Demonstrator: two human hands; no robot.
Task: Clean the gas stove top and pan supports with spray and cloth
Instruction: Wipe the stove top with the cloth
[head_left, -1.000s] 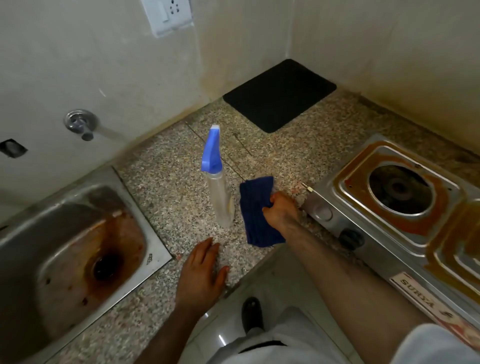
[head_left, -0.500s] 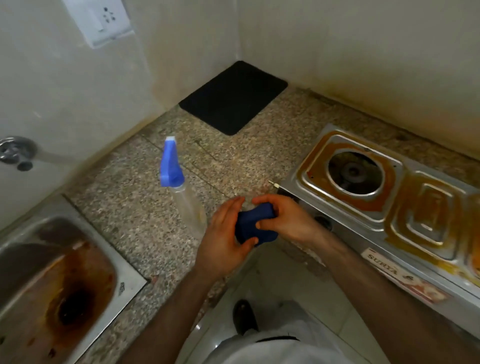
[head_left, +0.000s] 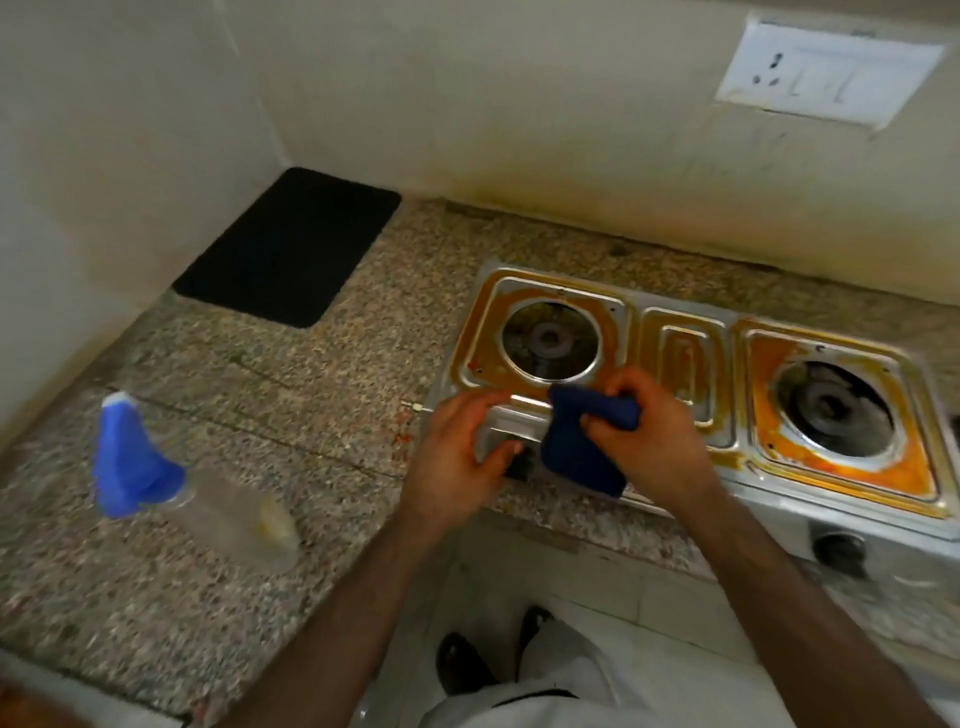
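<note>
At the far left the spray bottle (head_left: 176, 483) stands on the granite counter (head_left: 311, 395), blurred, its blue trigger head toward the camera. A second ago it stood just beside the cloth; now it is well apart from both hands, untouched. Behind it a black mat (head_left: 291, 244) lies in the corner by the wall.

Moving right, the left hand (head_left: 457, 457) has come off the counter edge, where it was resting flat a second ago, and now hovers at the front left corner of the stove (head_left: 675, 364). Its fingers are loosely curled and hold nothing; half a second ago it was helping bunch the cloth.

Next comes the blue cloth (head_left: 582, 436), which has left the counter. It is bunched at the top and hangs over the stove's front edge, just below the left burner. The right hand (head_left: 649, 441) pinches it, fingers and thumb closed around the bunched part.

The view has swung right as well, so the whole stove top now shows: orange-brown grease rings both burner openings and the middle panel. No pan supports are visible on the burners.

So the cloth has reached the stove with the spray left behind. Wiping looks about to begin at the left burner, and nearly all the cleaning remains.
</note>
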